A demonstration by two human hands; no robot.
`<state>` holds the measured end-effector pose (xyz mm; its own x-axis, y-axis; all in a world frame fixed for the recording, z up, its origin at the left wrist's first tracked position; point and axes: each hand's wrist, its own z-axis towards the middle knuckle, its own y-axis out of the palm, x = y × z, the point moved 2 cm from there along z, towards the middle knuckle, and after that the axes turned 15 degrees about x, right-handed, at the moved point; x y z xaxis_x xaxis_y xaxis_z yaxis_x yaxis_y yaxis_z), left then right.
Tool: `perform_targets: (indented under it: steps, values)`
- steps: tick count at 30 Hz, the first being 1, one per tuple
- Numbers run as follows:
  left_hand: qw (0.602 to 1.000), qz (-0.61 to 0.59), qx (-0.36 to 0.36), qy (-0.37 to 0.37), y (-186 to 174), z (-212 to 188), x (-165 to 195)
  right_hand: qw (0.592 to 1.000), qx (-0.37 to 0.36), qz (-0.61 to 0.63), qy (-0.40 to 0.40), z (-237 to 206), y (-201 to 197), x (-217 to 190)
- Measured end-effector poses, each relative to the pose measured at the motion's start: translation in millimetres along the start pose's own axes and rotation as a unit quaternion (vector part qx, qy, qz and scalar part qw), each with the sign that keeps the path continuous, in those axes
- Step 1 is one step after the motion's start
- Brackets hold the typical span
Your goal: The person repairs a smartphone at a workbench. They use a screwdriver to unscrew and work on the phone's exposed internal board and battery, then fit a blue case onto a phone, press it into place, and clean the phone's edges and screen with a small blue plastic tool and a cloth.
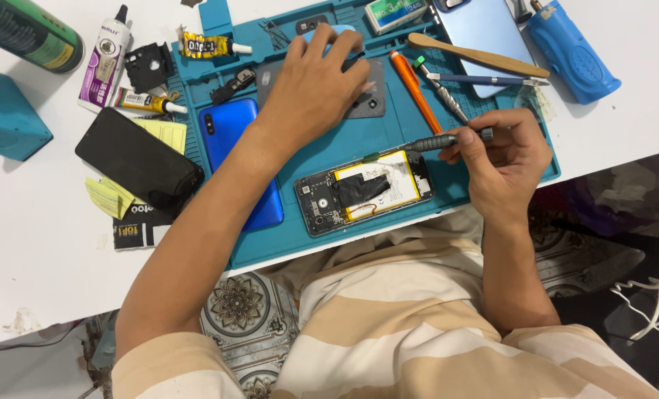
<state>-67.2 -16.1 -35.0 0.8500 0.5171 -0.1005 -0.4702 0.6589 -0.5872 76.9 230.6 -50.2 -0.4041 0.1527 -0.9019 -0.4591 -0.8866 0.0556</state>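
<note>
Right hand [503, 155] pinching a grey screwdriver [436, 142], long axis near level, tip toward the opened phone [364, 191].

Teal work mat [388, 140] mid-frame on white table [34, 244]. Blue phone back cover [233, 148] left of centre; black phone [139, 159] further left. Opened phone [365, 191]: yellow-edged battery, black tape. Orange pry tool [415, 90] upper centre. Blue device [573, 50] top right. Beige-and-cream striped clothing [388, 332] at bottom.

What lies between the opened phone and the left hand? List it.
In the head view, only bare blue mat lies between the opened phone and the left hand; the screwdriver in the right hand stays off to the side.
</note>
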Motion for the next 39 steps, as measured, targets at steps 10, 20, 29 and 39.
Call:
perform_targets:
  steps: [10,20,29,39]
  values:
    - [0.995,0.084,0.018,-0.044,-4,-14,9,1.000,0.000,-0.015,0.001,-17,7,-10]
    - [0.997,0.003,-0.003,-0.080,-20,-25,0,1.000,-0.004,-0.019,-0.003,-28,20,-15]
    - [0.998,-0.056,0.004,-0.008,-11,-5,16,1.000,-0.004,-0.023,0.003,-17,2,-3]
    - [0.969,-0.044,0.230,-0.081,-42,6,-8,1.000,0.005,-0.007,0.004,-11,-9,-10]
